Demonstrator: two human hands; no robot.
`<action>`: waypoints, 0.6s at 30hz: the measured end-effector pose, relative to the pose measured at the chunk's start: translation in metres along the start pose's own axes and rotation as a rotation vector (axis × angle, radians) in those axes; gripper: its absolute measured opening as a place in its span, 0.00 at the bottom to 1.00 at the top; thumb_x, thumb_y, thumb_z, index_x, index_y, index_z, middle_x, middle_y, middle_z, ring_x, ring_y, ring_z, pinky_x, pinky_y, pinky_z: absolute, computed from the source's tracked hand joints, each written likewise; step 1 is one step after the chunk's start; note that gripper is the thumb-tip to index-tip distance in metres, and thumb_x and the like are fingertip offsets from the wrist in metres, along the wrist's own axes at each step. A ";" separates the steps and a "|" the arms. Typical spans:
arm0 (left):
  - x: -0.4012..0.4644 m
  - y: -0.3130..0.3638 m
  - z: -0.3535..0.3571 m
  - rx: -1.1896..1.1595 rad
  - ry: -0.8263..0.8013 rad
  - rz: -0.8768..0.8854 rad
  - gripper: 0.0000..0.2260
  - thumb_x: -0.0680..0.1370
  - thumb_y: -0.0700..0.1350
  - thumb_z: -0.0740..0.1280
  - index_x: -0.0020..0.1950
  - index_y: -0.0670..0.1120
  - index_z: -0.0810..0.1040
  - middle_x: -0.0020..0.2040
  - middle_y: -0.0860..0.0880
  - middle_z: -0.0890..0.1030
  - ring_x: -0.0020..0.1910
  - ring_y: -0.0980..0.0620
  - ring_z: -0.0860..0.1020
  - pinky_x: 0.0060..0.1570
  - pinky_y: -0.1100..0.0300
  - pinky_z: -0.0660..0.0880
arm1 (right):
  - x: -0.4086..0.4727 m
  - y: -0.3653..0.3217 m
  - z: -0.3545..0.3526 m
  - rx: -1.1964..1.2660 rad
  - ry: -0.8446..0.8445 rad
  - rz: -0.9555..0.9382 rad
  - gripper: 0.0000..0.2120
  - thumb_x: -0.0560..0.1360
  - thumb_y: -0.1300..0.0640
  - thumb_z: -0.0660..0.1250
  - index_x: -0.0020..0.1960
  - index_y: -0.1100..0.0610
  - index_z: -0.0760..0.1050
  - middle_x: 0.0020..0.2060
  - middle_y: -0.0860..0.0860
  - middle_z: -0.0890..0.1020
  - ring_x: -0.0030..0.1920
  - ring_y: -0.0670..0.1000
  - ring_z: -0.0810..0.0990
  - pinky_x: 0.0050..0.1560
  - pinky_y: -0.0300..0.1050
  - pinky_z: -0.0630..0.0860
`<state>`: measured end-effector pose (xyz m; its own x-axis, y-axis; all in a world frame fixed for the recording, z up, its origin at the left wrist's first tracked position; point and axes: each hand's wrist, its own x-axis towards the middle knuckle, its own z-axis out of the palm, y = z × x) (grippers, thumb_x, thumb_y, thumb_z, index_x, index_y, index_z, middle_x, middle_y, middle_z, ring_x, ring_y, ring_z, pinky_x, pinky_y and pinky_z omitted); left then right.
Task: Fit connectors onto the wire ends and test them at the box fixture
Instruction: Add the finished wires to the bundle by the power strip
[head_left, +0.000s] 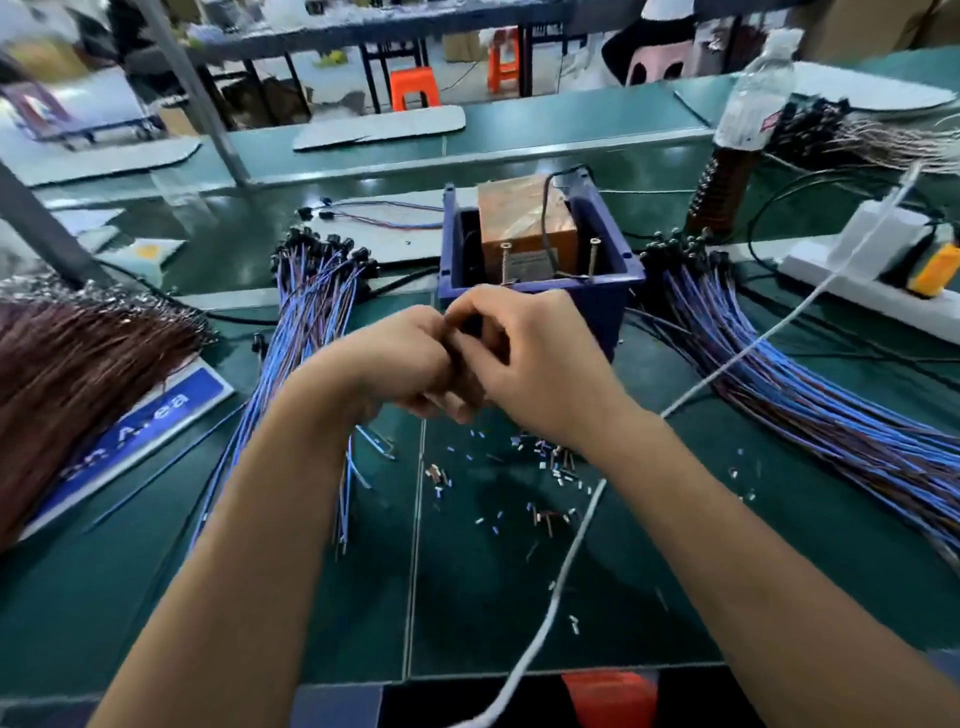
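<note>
My left hand (400, 358) and my right hand (524, 358) meet in front of the blue box fixture (540, 270), fingers curled together around something small that stays hidden between them. A few blue and brown wires (348, 467) hang down from my left hand toward the mat. A bundle of blue and brown wires with black connectors (311, 296) lies to the left of the fixture. A second, larger bundle (810, 384) fans out to the right. Small loose wire bits and connectors (540, 467) are scattered on the green mat below my hands.
A brown wire bundle (78, 374) covers a blue sign (140, 426) at the left. A white power strip (878, 280) with an orange plug sits at the right, its white cable (587, 519) crossing the mat. A water bottle (753, 104) stands behind the fixture.
</note>
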<state>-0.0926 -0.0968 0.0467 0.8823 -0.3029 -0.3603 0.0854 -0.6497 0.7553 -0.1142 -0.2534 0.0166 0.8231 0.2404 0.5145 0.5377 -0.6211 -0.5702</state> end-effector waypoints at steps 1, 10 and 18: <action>0.002 -0.013 -0.011 0.019 0.121 -0.048 0.15 0.74 0.27 0.56 0.39 0.42 0.78 0.34 0.45 0.84 0.30 0.50 0.81 0.22 0.69 0.66 | 0.007 -0.007 0.015 -0.013 -0.089 0.000 0.10 0.79 0.57 0.70 0.59 0.54 0.81 0.36 0.49 0.81 0.37 0.54 0.80 0.42 0.52 0.79; 0.062 -0.080 -0.068 0.633 1.030 -0.259 0.15 0.76 0.43 0.68 0.62 0.44 0.76 0.62 0.38 0.75 0.63 0.37 0.71 0.61 0.49 0.67 | 0.071 -0.040 0.112 -0.103 -0.540 0.242 0.15 0.81 0.62 0.63 0.64 0.60 0.63 0.53 0.62 0.79 0.54 0.67 0.80 0.44 0.51 0.70; 0.098 -0.095 -0.096 0.761 0.951 -0.283 0.14 0.78 0.42 0.68 0.63 0.43 0.75 0.64 0.37 0.76 0.65 0.37 0.73 0.61 0.47 0.72 | 0.087 -0.034 0.130 -0.148 -0.578 0.320 0.13 0.82 0.60 0.57 0.65 0.64 0.65 0.53 0.66 0.83 0.51 0.66 0.84 0.45 0.53 0.73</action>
<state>0.0301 0.0024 -0.0074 0.8881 0.3306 0.3194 0.3176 -0.9436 0.0937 -0.0373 -0.1148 -0.0027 0.9251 0.3623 -0.1138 0.2544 -0.8138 -0.5225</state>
